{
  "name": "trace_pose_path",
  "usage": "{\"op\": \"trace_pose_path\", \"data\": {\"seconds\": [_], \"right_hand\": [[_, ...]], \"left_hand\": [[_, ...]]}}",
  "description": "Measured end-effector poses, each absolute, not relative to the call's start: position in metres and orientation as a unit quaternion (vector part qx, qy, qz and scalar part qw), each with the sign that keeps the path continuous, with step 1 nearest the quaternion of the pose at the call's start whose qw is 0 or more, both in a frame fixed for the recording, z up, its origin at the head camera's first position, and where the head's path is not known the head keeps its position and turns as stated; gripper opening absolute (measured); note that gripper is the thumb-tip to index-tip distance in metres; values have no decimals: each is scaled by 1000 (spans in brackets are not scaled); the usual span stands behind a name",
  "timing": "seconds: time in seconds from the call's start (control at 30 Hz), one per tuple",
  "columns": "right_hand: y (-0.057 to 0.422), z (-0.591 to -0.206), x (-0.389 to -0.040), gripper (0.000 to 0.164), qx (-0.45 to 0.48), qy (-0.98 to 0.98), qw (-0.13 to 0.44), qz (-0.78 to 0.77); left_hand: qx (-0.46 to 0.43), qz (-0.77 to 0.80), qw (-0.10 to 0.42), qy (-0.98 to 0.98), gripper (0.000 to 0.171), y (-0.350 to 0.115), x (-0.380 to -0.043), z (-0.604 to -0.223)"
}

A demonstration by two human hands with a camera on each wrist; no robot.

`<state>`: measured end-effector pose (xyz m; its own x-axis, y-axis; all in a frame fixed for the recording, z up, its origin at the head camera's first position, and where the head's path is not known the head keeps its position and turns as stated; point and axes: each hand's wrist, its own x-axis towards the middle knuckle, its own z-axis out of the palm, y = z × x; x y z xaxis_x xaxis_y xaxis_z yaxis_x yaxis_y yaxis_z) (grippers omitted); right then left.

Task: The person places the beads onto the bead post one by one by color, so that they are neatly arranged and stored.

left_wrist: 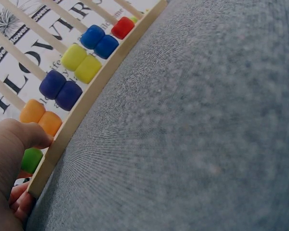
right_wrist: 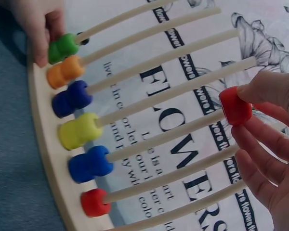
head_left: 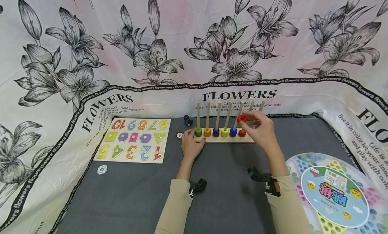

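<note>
A wooden peg rack (head_left: 225, 139) stands on the table, its upright pegs holding stacked beads low down. Green, orange (right_wrist: 65, 72), dark blue, yellow and blue (right_wrist: 90, 164) beads sit in pairs; a single red bead (right_wrist: 96, 202) is on the peg beside the blue one. My left hand (head_left: 192, 144) grips the rack's left end, thumb on the front edge. Up near the peg tops, my right hand (head_left: 261, 129) pinches another red bead (right_wrist: 236, 106) between thumb and fingers. In the right wrist view this bead overlaps the blue beads' peg tip; whether they touch I cannot tell.
Left of the rack lies a number and shape puzzle board (head_left: 130, 139). A small black figure (head_left: 188, 120) and a dark chip (head_left: 179, 135) are by the rack's left end. A pale chip (head_left: 102, 169) lies nearer. A round board-game package (head_left: 334, 197) lies at right.
</note>
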<state>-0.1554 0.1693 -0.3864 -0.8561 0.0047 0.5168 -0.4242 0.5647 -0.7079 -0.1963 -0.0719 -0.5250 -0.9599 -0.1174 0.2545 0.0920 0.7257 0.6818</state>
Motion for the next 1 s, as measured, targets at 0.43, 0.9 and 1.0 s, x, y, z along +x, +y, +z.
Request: {"op": "trace_pose_path", "data": {"seconds": [0.43,0.9,1.0], "right_hand": [[179,-357,-163,30,123,-842,285,441],[189,-333,-172,29,108,-853,313,404],[189,-331,-175,28,105,-858,312,395]], "left_hand": [[3,-372,146,-917,58,-72,-197,-526],[3,-369,141,-919,57,-72,-196,-524],[5,-369,143,-918,57,-72,-196,-524]]}}
